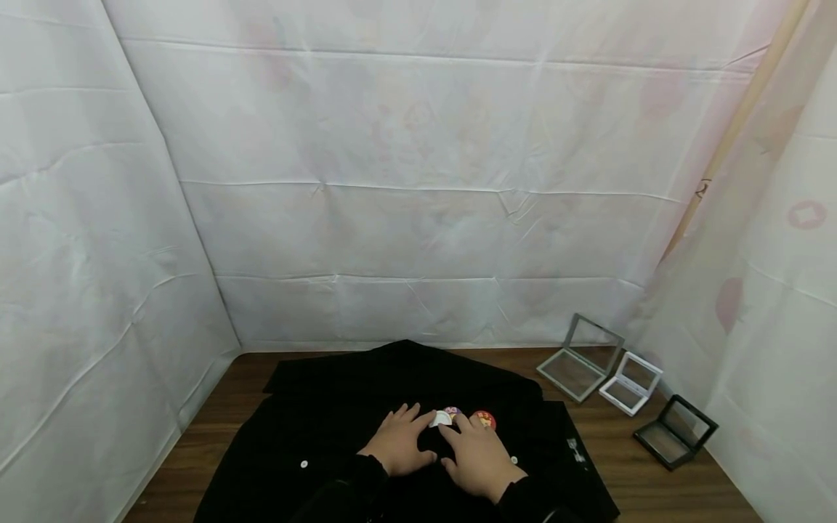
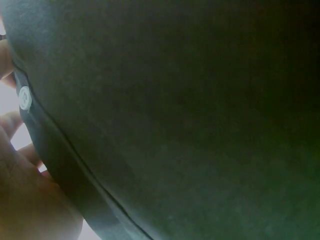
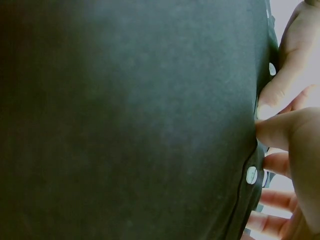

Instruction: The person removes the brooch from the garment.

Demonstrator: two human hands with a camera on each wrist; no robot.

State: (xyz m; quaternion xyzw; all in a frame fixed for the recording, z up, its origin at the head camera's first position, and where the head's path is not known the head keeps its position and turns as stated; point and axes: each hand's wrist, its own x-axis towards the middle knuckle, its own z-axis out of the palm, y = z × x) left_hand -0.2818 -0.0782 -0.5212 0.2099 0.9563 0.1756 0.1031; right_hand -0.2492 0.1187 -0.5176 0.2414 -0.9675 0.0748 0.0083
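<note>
A black button-up shirt is spread over the table, and both hands are on it. My left hand lies with fingers extended, its index fingertip at a white round disc. From the other side, my right hand reaches to the same disc, fingers fairly straight. Just behind the disc is a purple round badge, partly covered. A red round badge shows beyond the right fingers. In the right wrist view, the thumbs come together at the shirt's edge near a white button.
On the right of the wooden table stand three opened hinged frames with clear panes: a grey one, a white one and a black one. White cloth hangs behind and at both sides.
</note>
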